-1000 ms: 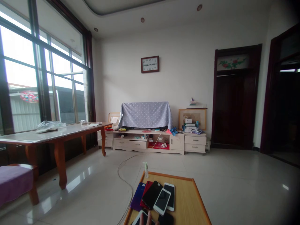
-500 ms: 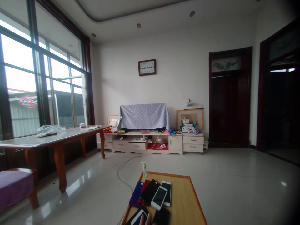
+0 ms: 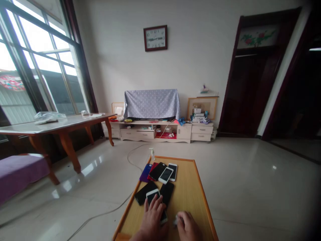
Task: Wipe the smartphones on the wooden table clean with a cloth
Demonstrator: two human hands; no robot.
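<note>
The left hand (image 3: 152,219) rests on a white-framed smartphone (image 3: 152,194), its fingers (image 3: 151,206) spread across the dark screen; the right hand (image 3: 188,227) has its fingers (image 3: 182,218) pressed together, pinching a small white wad (image 3: 177,219) just beside that phone; both are over a pale bamboo-topped wooden counter (image 3: 187,187), touching-close to a black smartphone (image 3: 167,193); a fanned pile of purple, red, black and white smartphones (image 3: 159,172) lies farther along.
</note>
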